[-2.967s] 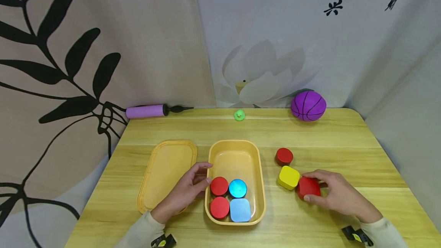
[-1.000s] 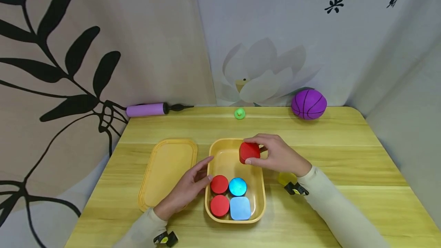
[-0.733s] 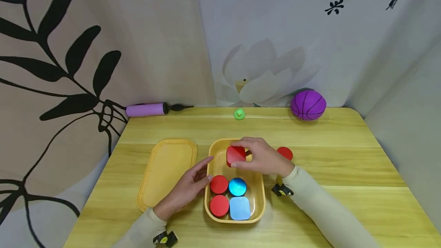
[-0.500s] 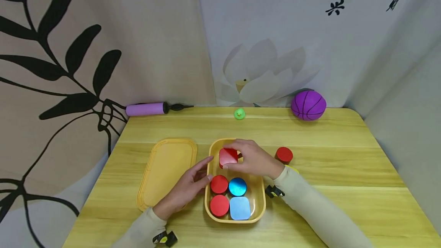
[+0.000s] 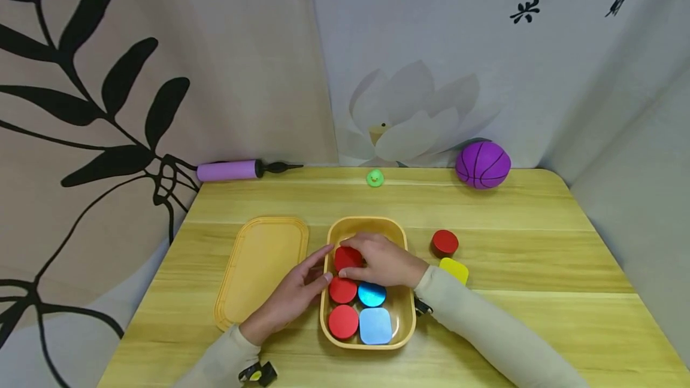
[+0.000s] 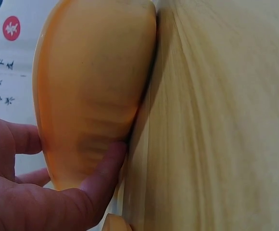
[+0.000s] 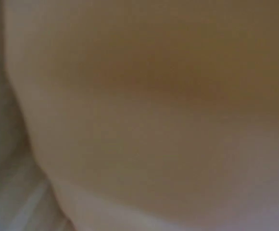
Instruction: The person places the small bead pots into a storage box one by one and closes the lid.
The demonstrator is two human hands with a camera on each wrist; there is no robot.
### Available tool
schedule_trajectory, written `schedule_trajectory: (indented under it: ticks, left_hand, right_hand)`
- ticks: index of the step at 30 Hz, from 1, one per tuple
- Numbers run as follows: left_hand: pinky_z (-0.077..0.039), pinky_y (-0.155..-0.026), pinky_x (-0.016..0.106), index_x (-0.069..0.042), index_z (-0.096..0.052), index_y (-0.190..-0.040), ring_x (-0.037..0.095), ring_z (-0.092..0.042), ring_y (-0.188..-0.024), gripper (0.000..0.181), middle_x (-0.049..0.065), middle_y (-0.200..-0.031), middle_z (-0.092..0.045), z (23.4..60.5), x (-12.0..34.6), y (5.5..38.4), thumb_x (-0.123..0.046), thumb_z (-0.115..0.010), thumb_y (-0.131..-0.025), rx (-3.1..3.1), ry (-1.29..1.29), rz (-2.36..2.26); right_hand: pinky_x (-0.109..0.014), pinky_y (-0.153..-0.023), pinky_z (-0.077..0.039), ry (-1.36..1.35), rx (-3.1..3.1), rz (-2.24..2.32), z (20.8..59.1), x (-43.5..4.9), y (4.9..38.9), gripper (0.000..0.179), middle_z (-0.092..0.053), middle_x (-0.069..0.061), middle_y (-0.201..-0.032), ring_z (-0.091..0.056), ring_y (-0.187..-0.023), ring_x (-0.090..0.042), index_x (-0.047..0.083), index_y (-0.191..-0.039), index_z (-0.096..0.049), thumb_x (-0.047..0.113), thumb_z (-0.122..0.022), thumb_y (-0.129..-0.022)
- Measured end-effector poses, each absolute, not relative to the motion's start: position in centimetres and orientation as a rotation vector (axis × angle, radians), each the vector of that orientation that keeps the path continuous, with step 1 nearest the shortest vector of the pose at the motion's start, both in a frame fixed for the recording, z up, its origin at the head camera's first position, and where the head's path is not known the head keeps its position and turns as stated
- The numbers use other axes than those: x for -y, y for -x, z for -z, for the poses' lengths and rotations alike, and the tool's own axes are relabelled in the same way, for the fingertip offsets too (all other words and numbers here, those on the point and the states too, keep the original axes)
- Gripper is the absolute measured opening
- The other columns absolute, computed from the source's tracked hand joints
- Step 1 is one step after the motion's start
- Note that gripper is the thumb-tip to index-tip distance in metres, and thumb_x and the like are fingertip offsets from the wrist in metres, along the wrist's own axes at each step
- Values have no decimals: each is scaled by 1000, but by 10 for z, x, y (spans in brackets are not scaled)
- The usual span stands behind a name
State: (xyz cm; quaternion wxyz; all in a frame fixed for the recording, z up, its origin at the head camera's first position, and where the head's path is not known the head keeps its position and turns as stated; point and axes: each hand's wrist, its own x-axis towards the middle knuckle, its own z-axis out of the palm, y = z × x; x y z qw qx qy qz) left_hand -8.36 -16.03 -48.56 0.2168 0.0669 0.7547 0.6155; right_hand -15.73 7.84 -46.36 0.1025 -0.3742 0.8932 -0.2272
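In the head view my right hand (image 5: pixel 380 261) pinches a red rounded-square block (image 5: pixel 348 258) low inside the yellow-orange box (image 5: pixel 401 322). Just below it lie a red round block (image 5: pixel 343 290) and a blue round block (image 5: pixel 372 295). Another red round block (image 5: pixel 343 323) and a light blue square block (image 5: pixel 375 326) fill the near end. My left hand (image 5: pixel 293 295) touches the box's left side with extended fingers. The left wrist view shows its fingertips (image 6: pixel 114 149) against the box wall. Blurred skin and sleeve take up the right wrist view.
The box's lid (image 5: pixel 264 274) lies flat at the left. Right of the box are a red round block (image 5: pixel 444 243) and a yellow block (image 5: pixel 454 269) partly behind my right sleeve. Along the back sit a purple pump (image 5: pixel 229 170), a green duck (image 5: pixel 374 178) and a purple ball (image 5: pixel 482 164).
My right hand has carried the red rounded-square block from the table at the right, over the box, then left and down inside it. My left hand stays at the box's side.
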Motion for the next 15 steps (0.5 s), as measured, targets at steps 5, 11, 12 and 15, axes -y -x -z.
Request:
schedule_trajectory:
  ticks: [5,11,12,15]
  left_hand:
    - [-59,-102,43,-31,-32,-167,36,-50,-145,61,14,-165,-42,486,161,84,-29,-57,-111,-2073,-172,-1716]
    - [-59,-101,43,-32,-33,-167,36,-51,-144,61,14,-165,-43,485,161,84,-29,-57,-111,-2065,-161,-1728]
    - [-59,-101,42,-32,-33,-166,35,-51,-144,61,14,-164,-43,485,161,84,-29,-58,-111,-2063,-158,-1731]
    - [-60,-100,42,-33,-34,-166,35,-52,-143,60,14,-164,-44,485,160,85,-29,-58,-111,-2055,-156,-1736]
  right_hand:
    - [-37,-105,-56,1136,-2611,640,466,-78,157,63,-69,-4,-136,-64,-120,-18,9,-147,-61,50,-69,-101]
    - [-38,-107,-55,1126,-2611,668,466,-79,159,60,-69,-4,-138,-64,-122,-18,9,-146,-62,48,-70,-101]
    - [-39,-107,-55,1121,-2613,676,465,-79,159,60,-69,-3,-138,-64,-123,-18,10,-146,-62,49,-70,-101]
    - [-40,-108,-55,1106,-2621,705,464,-81,158,57,-68,-3,-140,-64,-124,-19,12,-145,-63,49,-69,-102]
